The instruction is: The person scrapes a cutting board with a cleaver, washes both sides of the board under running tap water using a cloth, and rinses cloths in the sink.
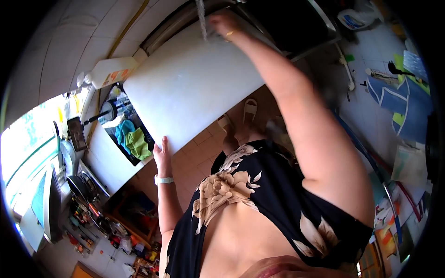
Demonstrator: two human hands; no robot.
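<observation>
currently, the left grip (pixel 162 156) is touching the corner of the white bench (pixel 185 78), near the green cloth (pixel 137 144); the blurred right grip (pixel 222 24) is reaching over the bench's far side. neither grip's opening is showing clearly.

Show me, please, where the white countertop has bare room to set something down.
Its broad middle is bare, between the opening with the blue cloth and green cloth and the blurred right hand. The near edge there is bare too, right of the left hand. It is crowded inside the opening and around the white jug.
</observation>
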